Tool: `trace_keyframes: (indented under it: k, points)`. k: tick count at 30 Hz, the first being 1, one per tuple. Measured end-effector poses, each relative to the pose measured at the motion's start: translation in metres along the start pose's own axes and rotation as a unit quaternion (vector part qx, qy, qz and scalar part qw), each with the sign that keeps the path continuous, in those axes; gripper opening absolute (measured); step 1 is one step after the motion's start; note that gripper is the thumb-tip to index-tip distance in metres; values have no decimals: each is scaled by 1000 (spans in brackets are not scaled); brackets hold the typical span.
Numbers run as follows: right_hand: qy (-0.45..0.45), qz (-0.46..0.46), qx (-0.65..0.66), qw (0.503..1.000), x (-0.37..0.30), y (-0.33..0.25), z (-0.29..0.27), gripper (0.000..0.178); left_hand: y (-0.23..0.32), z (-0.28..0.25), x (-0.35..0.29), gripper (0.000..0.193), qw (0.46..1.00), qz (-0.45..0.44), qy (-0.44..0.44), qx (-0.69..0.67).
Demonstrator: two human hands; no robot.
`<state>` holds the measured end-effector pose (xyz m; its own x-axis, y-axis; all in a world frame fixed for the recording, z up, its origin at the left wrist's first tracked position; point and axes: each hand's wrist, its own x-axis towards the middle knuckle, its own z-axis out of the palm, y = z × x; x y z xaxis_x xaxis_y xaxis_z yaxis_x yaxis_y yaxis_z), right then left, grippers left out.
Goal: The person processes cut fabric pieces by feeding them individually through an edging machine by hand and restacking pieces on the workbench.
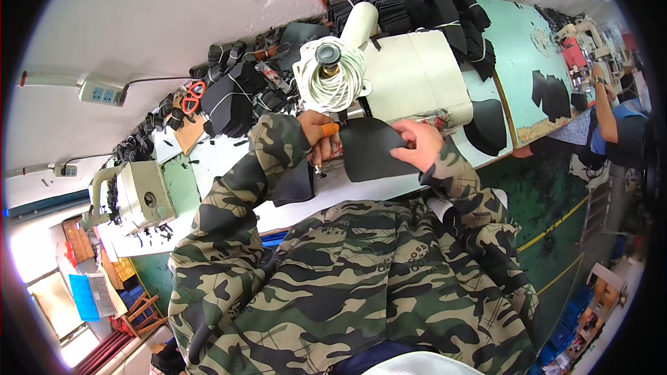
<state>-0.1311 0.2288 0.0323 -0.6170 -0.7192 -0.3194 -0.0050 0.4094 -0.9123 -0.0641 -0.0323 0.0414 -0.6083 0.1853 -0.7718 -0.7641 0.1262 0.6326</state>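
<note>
A flat black leather-like piece (375, 153) with a curved top edge is held up in front of a cream machine (417, 73). My right hand (420, 144) pinches its right edge between thumb and fingers. At its left edge is my left hand (318, 135), fingers curled, with an orange cover on one finger. That fingertip meets the edge of the piece; whether anything sits inside the curled fingers is hidden. Below my left wrist, another black piece (295, 184) hangs at the table's front. A coil of white cord (332, 76) is wound around the machine's post.
Bundled black pieces (417, 0) are stacked behind the machine, and more bundles (233, 97) lie left with orange-handled scissors (193, 97). A black piece (486, 128) rests right of the machine. A second machine (142, 194) stands far left. At far right a co-worker's arm (606, 111) reaches toward another machine.
</note>
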Motion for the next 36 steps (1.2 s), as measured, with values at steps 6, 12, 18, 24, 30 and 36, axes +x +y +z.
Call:
trace_keyframes:
  k: [6, 12, 18, 24, 30, 36]
  points:
    - [400, -294, -260, 828, -18, -53, -46, 22, -75, -41, -4, 34, 789, 23, 295, 538]
    - [234, -223, -315, 892, -1, -4, 9, 18, -102, -15, -29, 41, 820, -47, 179, 542]
    - [127, -281, -164, 937, -11, -30, 71, 17, -101, -3, -35, 39, 820, -34, 227, 524]
    - [-14, -122, -63, 990, -9, -19, 75, 23, -88, -16, -54, 24, 971, 177, -98, 130]
    - [-66, -10, 92, 994, 15, -4, 83, 20, -63, 8, -29, 26, 992, 125, -6, 6]
    - [33, -75, -101, 992, 18, -21, 47, 17, -63, -18, -6, 25, 996, 71, 25, 55]
